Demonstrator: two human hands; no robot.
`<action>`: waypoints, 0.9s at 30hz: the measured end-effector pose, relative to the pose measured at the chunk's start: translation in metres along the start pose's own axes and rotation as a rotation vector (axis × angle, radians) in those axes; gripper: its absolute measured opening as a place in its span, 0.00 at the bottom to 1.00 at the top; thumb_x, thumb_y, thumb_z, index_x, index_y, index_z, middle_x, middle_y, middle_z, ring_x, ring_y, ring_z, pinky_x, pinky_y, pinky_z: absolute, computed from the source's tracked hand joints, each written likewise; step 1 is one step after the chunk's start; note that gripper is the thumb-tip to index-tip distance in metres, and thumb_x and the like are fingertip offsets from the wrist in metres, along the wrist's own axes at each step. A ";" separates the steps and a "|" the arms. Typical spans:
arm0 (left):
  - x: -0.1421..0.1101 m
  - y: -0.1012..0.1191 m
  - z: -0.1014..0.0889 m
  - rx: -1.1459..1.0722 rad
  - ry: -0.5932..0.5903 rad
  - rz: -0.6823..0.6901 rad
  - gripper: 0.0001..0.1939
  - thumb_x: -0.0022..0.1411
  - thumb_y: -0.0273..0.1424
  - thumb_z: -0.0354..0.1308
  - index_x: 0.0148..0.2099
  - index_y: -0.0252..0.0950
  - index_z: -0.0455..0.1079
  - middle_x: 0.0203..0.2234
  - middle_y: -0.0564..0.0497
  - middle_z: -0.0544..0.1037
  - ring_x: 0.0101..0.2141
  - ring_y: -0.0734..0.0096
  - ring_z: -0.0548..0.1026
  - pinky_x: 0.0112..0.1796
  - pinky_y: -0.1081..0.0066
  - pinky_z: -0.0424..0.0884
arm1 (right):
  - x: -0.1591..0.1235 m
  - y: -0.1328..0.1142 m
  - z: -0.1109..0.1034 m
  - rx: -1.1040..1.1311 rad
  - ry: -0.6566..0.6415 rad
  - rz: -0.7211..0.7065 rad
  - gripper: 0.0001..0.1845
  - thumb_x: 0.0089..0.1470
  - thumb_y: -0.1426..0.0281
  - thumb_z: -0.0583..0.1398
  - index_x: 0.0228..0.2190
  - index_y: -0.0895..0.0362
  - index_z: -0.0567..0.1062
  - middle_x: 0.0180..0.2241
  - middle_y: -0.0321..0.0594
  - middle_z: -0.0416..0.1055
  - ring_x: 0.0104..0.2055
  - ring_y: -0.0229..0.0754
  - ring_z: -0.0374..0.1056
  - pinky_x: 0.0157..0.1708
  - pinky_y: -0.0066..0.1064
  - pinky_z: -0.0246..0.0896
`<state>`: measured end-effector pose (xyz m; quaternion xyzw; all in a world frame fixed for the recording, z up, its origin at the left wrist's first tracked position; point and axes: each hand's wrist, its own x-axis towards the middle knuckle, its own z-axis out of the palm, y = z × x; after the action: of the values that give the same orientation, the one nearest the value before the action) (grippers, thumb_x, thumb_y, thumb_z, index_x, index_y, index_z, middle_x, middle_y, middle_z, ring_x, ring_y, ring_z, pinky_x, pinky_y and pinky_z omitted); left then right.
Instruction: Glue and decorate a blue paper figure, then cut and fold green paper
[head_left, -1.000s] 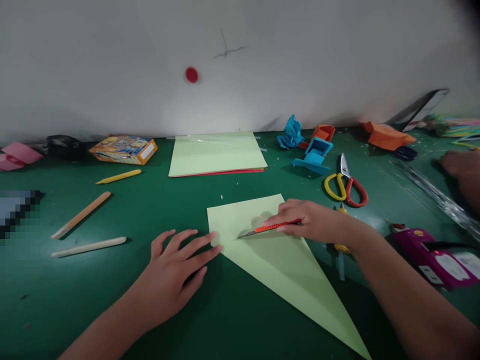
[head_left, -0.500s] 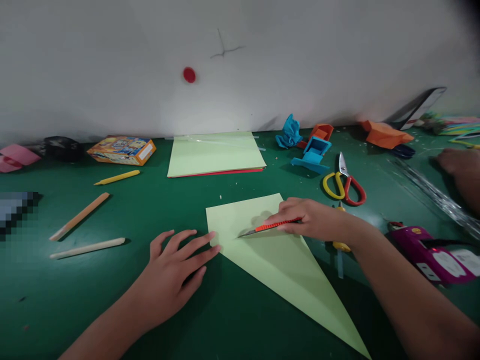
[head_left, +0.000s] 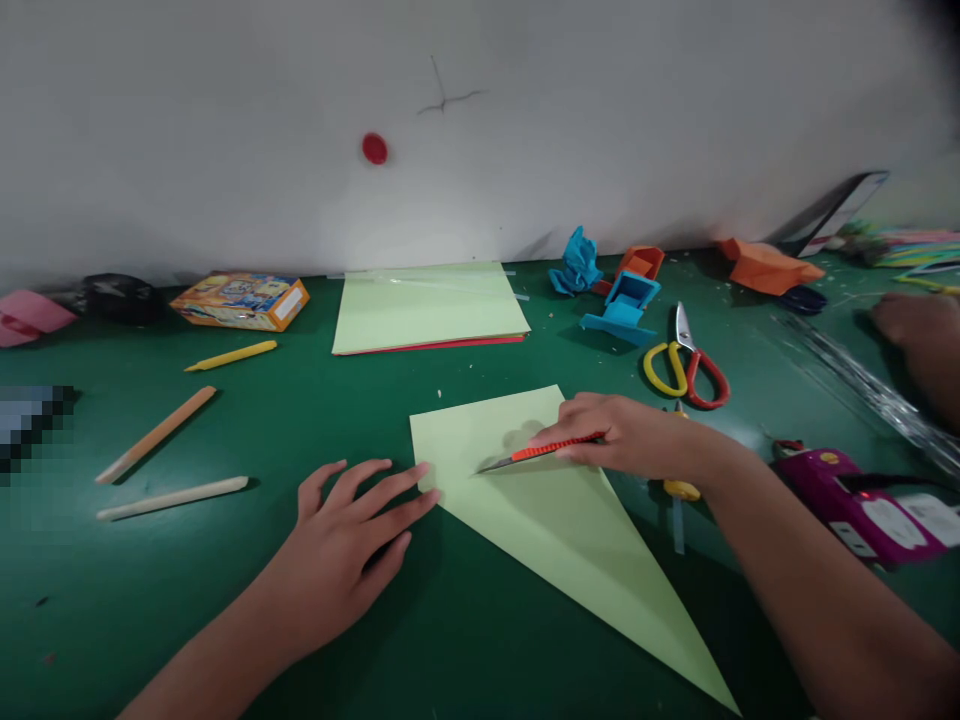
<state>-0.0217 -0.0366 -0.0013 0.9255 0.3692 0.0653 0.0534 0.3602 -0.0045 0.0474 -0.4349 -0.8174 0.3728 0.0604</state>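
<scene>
A light green sheet of paper [head_left: 547,510], folded into a long triangle, lies on the green table [head_left: 465,630]. My right hand [head_left: 622,435] is closed on a slim orange craft knife [head_left: 536,453] whose blade tip rests on the paper. My left hand [head_left: 349,545] lies flat with fingers spread on the table, its fingertips touching the paper's left corner.
A stack of green and red paper [head_left: 429,307] lies behind. Scissors [head_left: 686,365], blue and orange paper models [head_left: 626,300], a purple glue gun [head_left: 855,500], sticks [head_left: 157,430] and an orange box [head_left: 240,300] surround the sheet. Another person's hand [head_left: 922,340] is at far right.
</scene>
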 end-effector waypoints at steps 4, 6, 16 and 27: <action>0.000 -0.003 0.000 0.002 0.001 0.018 0.27 0.73 0.30 0.49 0.68 0.61 0.63 0.67 0.60 0.67 0.64 0.50 0.64 0.62 0.43 0.52 | 0.000 -0.001 0.000 -0.003 -0.002 0.011 0.26 0.68 0.48 0.53 0.59 0.42 0.76 0.42 0.44 0.76 0.45 0.50 0.66 0.46 0.39 0.61; 0.001 -0.003 -0.001 0.004 -0.002 0.013 0.27 0.73 0.30 0.49 0.68 0.61 0.62 0.67 0.60 0.67 0.64 0.50 0.64 0.62 0.43 0.52 | 0.000 -0.001 0.000 0.001 0.003 0.010 0.26 0.68 0.48 0.53 0.59 0.42 0.77 0.41 0.44 0.76 0.45 0.50 0.66 0.45 0.39 0.61; 0.000 -0.001 -0.001 0.027 -0.008 0.014 0.26 0.74 0.29 0.48 0.68 0.60 0.64 0.67 0.60 0.67 0.64 0.51 0.64 0.62 0.43 0.51 | -0.001 0.000 -0.001 -0.013 0.004 0.035 0.25 0.67 0.48 0.53 0.59 0.39 0.76 0.43 0.43 0.76 0.44 0.51 0.66 0.43 0.38 0.61; 0.001 0.000 -0.002 -0.006 0.023 -0.002 0.26 0.72 0.30 0.49 0.67 0.60 0.65 0.66 0.58 0.69 0.63 0.51 0.66 0.63 0.44 0.54 | -0.003 -0.003 -0.004 -0.009 -0.002 0.038 0.24 0.68 0.50 0.53 0.59 0.40 0.75 0.42 0.43 0.76 0.44 0.49 0.66 0.45 0.39 0.60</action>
<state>-0.0209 -0.0357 0.0011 0.9241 0.3706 0.0768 0.0519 0.3614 -0.0059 0.0532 -0.4504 -0.8108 0.3705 0.0502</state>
